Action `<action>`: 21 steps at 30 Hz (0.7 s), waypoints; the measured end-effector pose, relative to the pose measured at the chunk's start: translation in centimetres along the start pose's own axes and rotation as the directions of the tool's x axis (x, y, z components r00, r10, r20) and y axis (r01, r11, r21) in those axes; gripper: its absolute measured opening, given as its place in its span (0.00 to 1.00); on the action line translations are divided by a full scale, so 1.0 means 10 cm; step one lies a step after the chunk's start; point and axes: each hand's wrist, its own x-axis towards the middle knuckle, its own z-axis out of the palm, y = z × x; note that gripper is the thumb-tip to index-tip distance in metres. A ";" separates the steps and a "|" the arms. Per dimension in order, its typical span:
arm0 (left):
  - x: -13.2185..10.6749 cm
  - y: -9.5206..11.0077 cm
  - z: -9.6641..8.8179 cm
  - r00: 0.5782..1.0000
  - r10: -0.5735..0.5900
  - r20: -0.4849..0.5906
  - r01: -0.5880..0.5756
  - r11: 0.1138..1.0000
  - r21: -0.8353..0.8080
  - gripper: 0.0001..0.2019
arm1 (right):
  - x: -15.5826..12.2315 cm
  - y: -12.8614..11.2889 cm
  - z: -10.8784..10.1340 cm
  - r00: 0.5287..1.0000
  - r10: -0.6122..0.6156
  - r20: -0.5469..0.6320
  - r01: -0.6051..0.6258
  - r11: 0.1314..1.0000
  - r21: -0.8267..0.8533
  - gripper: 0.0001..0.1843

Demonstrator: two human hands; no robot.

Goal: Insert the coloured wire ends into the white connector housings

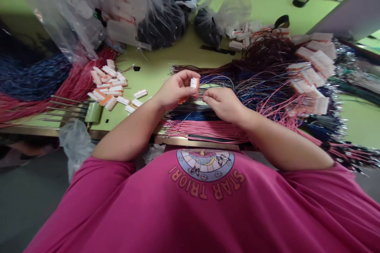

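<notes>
Orange-and-white connector housing (194, 83) sits above the green surface (151, 61). Far to its left lie blue wires (32, 77); nearer on that side come a green cylindrical block (94, 112) and a loose pile of similar housings (111, 83). From its left, the left hand (175, 90) pinches it between thumb and fingers. Just to its right, the right hand (224, 103) has thumb and fingertips pressed together; whether they grip a wire, I cannot tell. Well to its right, more housings (310, 71) lie heaped.

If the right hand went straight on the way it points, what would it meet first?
The right hand would probably meet the orange-and-white connector held in the left hand, though depth is unclear.
</notes>
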 end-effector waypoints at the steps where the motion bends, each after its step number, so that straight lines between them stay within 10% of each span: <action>1: -0.01 0.00 0.01 1.000 0.016 -0.010 -0.016 0.999 0.033 0.31 | 0.01 0.00 -0.01 1.000 0.018 0.019 -0.019 0.999 0.048 0.12; 8: -0.03 -0.01 0.09 0.993 0.103 -0.054 -0.097 0.989 0.109 0.25 | 0.07 -0.01 0.07 0.999 0.037 0.020 -0.039 0.990 0.133 0.14; 21: -0.02 0.02 0.04 0.993 -0.070 -0.098 0.071 0.997 0.004 0.23 | -0.17 -0.12 0.07 0.986 -0.164 0.045 0.159 0.801 -0.577 0.18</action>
